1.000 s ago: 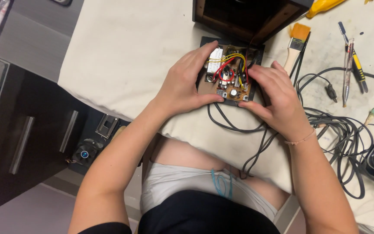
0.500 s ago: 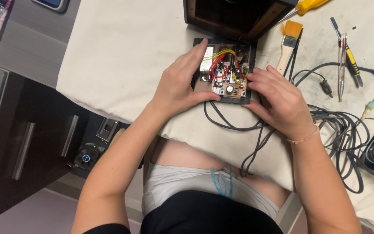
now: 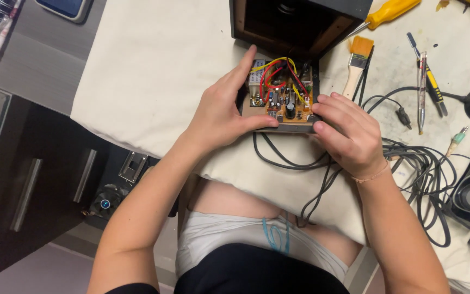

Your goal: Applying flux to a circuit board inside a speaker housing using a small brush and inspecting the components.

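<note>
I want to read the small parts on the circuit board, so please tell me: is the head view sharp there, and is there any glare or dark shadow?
Head view: the circuit board between the left hand and right hand is sharp, evenly lit, no glare; the open wooden box behind it is dark inside; the image edges bend slightly.

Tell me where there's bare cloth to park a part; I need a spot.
Free: the cloth left of the left hand, between the circuit board and the table edge. Crowded: right of the right hand, with cables, brush and screwdrivers.
</note>
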